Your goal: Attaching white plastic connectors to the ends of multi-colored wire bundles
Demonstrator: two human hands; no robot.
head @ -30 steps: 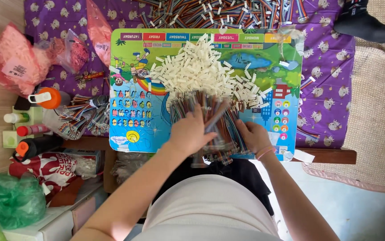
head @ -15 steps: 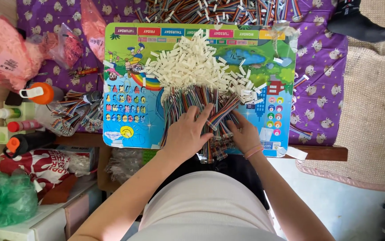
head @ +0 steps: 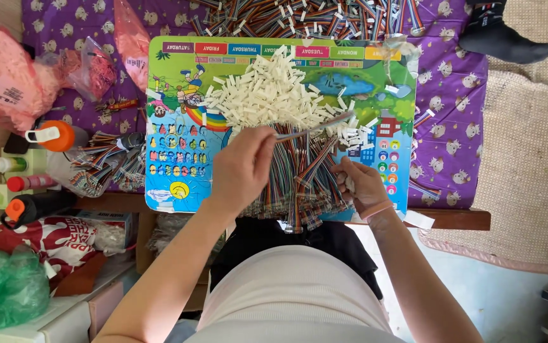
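**Two hands sort ribbon cables on a picture board**

A colourful picture board lies on a purple patterned cloth spread over the tabletop, reaching to its near edge. A heap of small white connectors fills the middle of the board, towards its far edge. Nearer the person, a thick bundle of rainbow ribbon cables lies fanned out, with its ends hanging over the near edge of the board.

The left hand is raised over the bundle with its fingers pinched together on a single ribbon cable, which sticks out to the right, blurred, across the near side of the white heap. The right hand rests on the right side of the bundle, near the board's right edge, with its fingers curled in; something small and pale seems to sit between them, but what it is cannot be told.

More ribbon cables lie in a long pile along the far edge of the cloth, and a smaller bunch lies just off the board's left edge. Pink plastic bags sit at the far left corner. Bottles with orange caps stand to the left, beside a green bag lower down. A dark sock shows at the far right.
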